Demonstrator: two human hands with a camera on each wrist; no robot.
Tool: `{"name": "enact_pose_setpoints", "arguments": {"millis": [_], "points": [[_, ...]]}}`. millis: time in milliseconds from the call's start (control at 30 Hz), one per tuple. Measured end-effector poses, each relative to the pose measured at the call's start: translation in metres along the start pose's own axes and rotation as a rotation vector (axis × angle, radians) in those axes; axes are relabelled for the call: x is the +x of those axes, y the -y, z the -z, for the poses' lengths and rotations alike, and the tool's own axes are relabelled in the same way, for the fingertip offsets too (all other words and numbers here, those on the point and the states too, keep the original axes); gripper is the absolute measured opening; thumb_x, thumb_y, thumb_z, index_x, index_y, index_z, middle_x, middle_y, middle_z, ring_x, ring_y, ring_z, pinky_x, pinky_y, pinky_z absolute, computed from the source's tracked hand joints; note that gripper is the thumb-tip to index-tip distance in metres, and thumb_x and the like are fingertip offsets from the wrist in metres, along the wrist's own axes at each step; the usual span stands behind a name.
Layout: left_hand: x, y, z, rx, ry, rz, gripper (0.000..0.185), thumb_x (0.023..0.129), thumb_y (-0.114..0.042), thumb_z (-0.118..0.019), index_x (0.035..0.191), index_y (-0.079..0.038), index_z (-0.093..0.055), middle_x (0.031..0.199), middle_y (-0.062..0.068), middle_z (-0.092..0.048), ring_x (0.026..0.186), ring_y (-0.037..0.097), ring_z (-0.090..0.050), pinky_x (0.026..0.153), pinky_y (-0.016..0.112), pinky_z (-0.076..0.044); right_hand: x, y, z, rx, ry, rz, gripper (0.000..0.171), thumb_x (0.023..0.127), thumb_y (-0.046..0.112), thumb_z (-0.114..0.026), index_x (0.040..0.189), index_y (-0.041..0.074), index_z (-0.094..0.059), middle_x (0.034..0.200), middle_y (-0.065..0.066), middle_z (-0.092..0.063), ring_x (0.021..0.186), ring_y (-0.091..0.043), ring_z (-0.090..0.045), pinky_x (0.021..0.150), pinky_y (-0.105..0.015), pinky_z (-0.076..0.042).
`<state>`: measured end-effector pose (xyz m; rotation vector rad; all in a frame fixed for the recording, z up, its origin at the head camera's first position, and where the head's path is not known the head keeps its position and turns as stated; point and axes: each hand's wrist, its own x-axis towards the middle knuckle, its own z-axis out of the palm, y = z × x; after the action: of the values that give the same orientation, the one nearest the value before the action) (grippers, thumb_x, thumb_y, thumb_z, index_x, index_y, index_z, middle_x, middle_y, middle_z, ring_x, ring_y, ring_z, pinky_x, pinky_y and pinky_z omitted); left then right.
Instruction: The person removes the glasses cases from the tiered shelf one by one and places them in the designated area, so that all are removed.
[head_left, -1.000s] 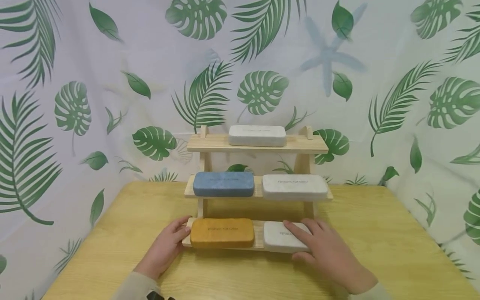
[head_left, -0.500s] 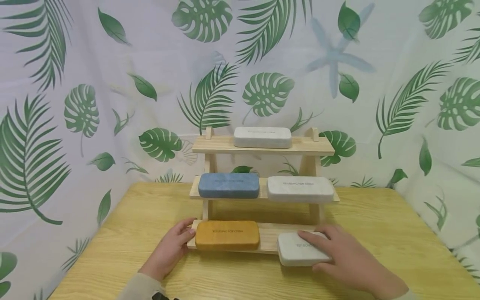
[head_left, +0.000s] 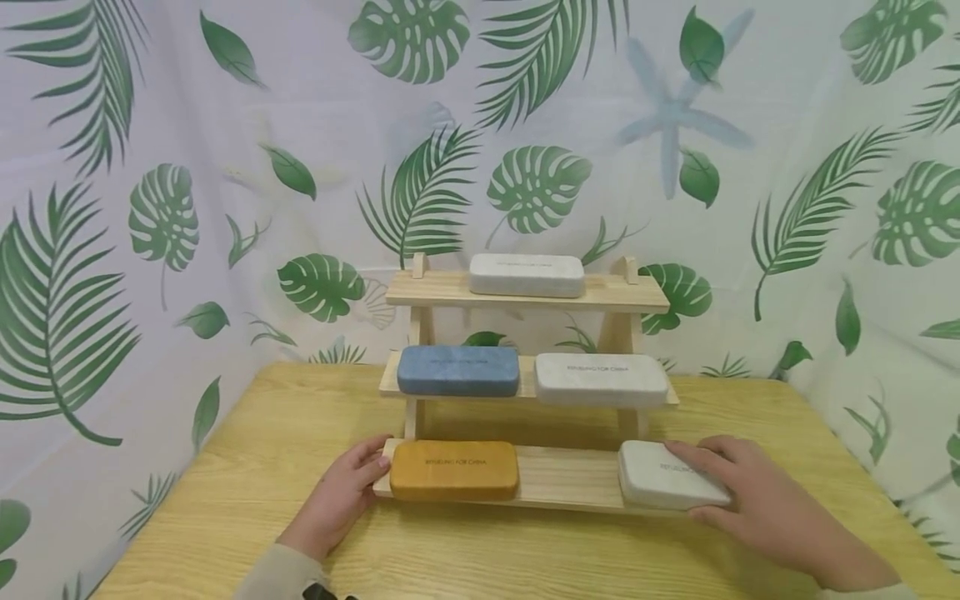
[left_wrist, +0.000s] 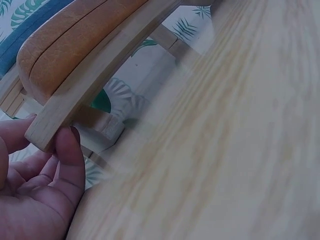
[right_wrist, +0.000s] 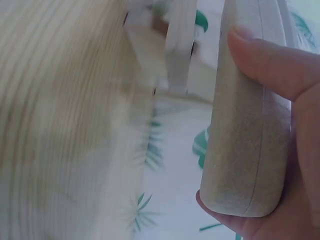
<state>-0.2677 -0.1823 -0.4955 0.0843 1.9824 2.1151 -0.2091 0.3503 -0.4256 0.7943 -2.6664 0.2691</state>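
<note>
At the lower right of the head view, the right hand (head_left: 757,504) clamps the white rounded fabric case (head_left: 667,486), thumb and fingers round it, at the right end of the wooden three-tier rack (head_left: 558,479). Lift it level. The left hand (head_left: 341,498) pinches the rack's left end beside the mustard rounded case (head_left: 453,470), steadying it.

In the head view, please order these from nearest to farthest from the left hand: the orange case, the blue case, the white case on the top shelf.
1. orange case, bottom shelf, beside the left hand.
2. blue case, middle shelf, left side.
3. white case on the top shelf, farthest up.
</note>
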Motion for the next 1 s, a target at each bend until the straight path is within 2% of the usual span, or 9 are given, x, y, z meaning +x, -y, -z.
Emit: {"name": "enact_pose_setpoints", "arguments": {"millis": [233,467,633,867,1000], "points": [[0.0,-0.002,0.004,0.042,0.011,-0.008,0.06,0.107,-0.026,-0.054,0.158,-0.006,-0.03,0.153,0.024,-0.037,0.13,0.028,-0.047,0.107,0.046,-0.037,-0.008,-0.02,0.002,0.006,-0.011,-0.054,0.08,0.077,0.039,-0.088,0.148,0.027,-0.054,0.122,-0.004,-0.059,0.102,-0.026,-0.053,0.078,-0.05,-0.048],[-0.002,-0.004,0.003,0.033,0.043,-0.029,0.057,0.109,-0.02,-0.05,0.159,-0.004,-0.027,0.147,0.023,-0.041,0.12,0.022,-0.052,0.094,0.033,-0.044,-0.01,-0.043,0.005,0.002,-0.014,-0.069,0.082,0.077,0.031,-0.089,0.15,0.026,-0.052,0.124,-0.006,-0.058,0.104,-0.028,-0.052,0.078,-0.051,-0.046],[-0.005,-0.005,0.002,0.022,0.046,-0.027,0.056,0.109,-0.017,-0.047,0.159,-0.003,-0.026,0.145,0.022,-0.045,0.119,0.02,-0.054,0.094,0.032,-0.046,-0.009,-0.059,0.006,0.018,-0.008,-0.08,0.083,0.077,0.024,-0.089,0.151,0.023,-0.051,0.124,-0.013,-0.058,0.106,-0.037,-0.053,0.079,-0.056,-0.044],[-0.004,-0.003,0.003,0.01,0.036,-0.016,0.055,0.109,-0.018,-0.048,0.159,-0.003,-0.027,0.143,0.022,-0.046,0.113,0.019,-0.057,0.084,0.028,-0.047,-0.009,-0.084,0.001,0.013,-0.015,-0.064,0.083,0.077,0.023,-0.089,0.15,0.019,-0.051,0.12,-0.014,-0.06,0.104,-0.038,-0.056,0.079,-0.056,-0.045],[-0.002,0.0,0.004,0.003,0.038,-0.012,0.055,0.109,-0.017,-0.048,0.159,-0.004,-0.028,0.146,0.022,-0.043,0.111,0.019,-0.056,0.082,0.027,-0.046,-0.005,-0.101,-0.001,-0.017,0.04,-0.079,0.085,0.079,0.021,-0.088,0.153,0.02,-0.047,0.124,-0.019,-0.058,0.108,-0.043,-0.054,0.083,-0.061,-0.044]]}}
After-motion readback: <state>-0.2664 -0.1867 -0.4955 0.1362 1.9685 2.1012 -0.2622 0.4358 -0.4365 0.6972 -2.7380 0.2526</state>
